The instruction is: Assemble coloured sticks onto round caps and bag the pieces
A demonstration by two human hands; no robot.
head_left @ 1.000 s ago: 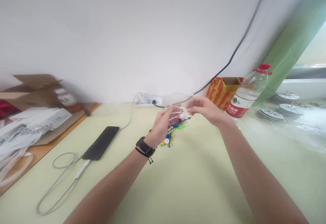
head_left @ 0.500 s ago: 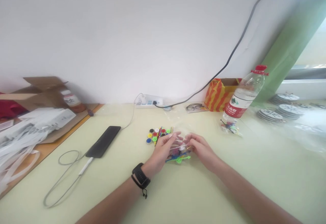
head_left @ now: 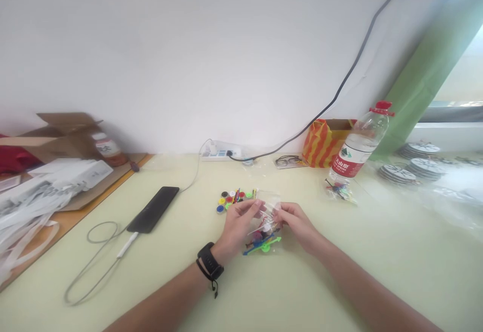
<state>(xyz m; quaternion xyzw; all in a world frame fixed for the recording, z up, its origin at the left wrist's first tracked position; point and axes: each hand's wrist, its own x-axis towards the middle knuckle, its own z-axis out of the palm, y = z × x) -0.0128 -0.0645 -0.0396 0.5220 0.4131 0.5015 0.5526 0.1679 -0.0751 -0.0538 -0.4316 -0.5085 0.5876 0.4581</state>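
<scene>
A clear plastic bag (head_left: pixel 270 202) is pinched between both hands near the middle of the table. Small coloured parts show in its lower half, among them a green arrow-shaped piece (head_left: pixel 266 246) and a blue one. My left hand (head_left: pixel 237 226), with a black watch on the wrist, grips the bag's left side. The bag's right side is between the thumb and fingers of my right hand (head_left: pixel 300 224). Just behind my left hand lie loose round pieces (head_left: pixel 221 209) in several colours, with thin sticks beside them.
A black phone (head_left: pixel 154 210) with a white cable lies left. Behind are a power strip (head_left: pixel 217 156), glasses (head_left: pixel 289 160) and a striped bag (head_left: pixel 320 143). A water bottle (head_left: pixel 354 151), a small filled bag (head_left: pixel 340 191) and stacked discs (head_left: pixel 398 173) stand right; boxes (head_left: pixel 64 138) are left.
The bag's top now stands up more visibly between my hands, and its coloured contents hang slightly lower. Both hands have shifted a little, their fingers closed on the bag's sides.
</scene>
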